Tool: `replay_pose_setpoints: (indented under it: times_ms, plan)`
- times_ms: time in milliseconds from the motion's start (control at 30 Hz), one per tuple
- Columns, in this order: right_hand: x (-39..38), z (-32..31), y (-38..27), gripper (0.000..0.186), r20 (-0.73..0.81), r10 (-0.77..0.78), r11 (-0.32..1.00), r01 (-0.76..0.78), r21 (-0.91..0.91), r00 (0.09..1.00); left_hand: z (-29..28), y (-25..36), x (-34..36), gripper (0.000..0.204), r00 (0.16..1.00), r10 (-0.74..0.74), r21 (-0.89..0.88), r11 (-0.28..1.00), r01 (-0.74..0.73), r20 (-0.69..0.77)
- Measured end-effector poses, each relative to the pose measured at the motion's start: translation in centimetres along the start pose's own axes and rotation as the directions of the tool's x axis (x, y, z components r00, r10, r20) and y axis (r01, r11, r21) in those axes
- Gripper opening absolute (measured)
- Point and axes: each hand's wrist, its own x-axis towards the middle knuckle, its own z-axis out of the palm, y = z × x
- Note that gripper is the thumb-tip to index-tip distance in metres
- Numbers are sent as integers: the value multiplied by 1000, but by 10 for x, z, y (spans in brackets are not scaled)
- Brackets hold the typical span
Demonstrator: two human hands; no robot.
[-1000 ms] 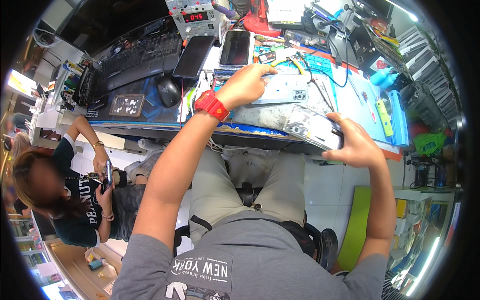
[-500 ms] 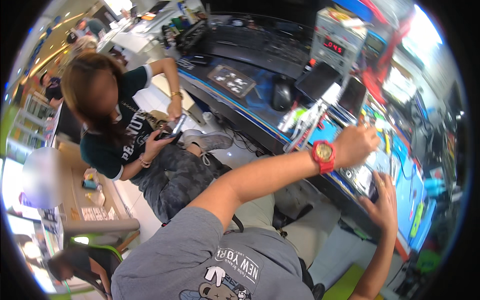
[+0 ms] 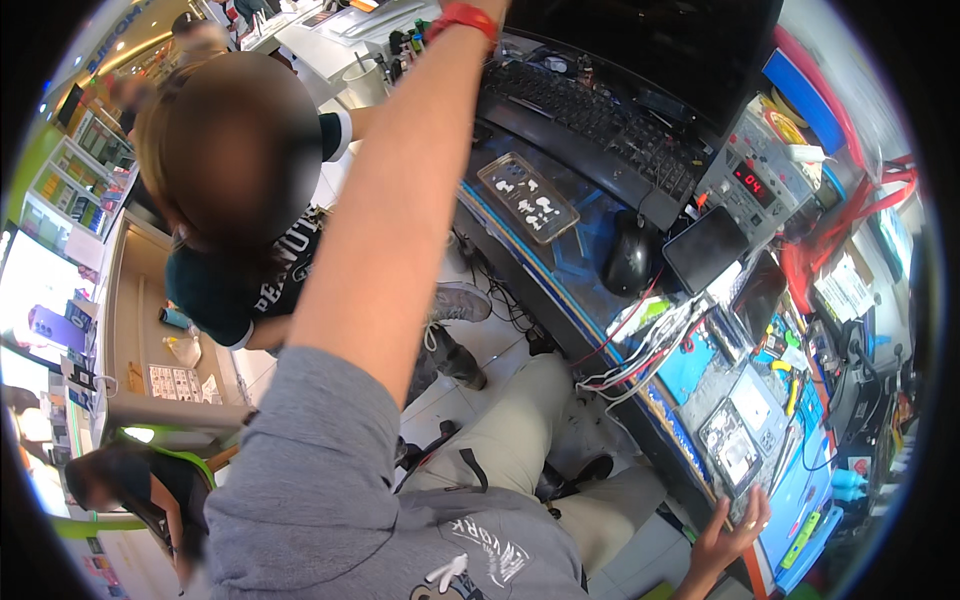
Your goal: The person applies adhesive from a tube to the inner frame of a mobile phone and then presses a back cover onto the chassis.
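Observation:
My left arm reaches far forward to the top edge, with a red watch on the wrist. Only a sliver of my left hand (image 3: 488, 5) shows past the watch; its fingers and anything in them are cut off. On the bench at the right lies an opened phone (image 3: 731, 447), its inner parts exposed. My right hand (image 3: 730, 537) is by the phone's near end, fingers spread and thumb apart, holding nothing. A flat grey panel (image 3: 764, 402) lies just beyond the phone. Tweezer-like tools (image 3: 784, 452) rest to its right.
A bundle of cables (image 3: 665, 340) hangs over the bench edge. Behind are a black mouse (image 3: 631, 254), a phone case with white bits (image 3: 528, 197), a keyboard (image 3: 590, 120) and a power supply (image 3: 755, 185). A seated person (image 3: 225, 290) is close on the left, partly behind my arm.
My left hand has left the opened phone and swung far forward and left. My right hand has come away from the phone's end, fingers spread. The view has shifted.

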Motion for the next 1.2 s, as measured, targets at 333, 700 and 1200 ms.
replay_pose_setpoints:
  times_ms: [333,700,1200]
  plan:
    - [-57,-9,-42,35,110,252,959,-233,-159,961,37,-171,46,49,700,-356,634,752,-179,619]
    - [-52,9,-62,32,213,294,955,-281,-90,932,53,-200,48,48,753,-280,604,774,-191,596]
    - [-96,-4,-75,36,138,256,962,-266,63,957,-2,-169,88,37,859,291,459,748,-479,422]
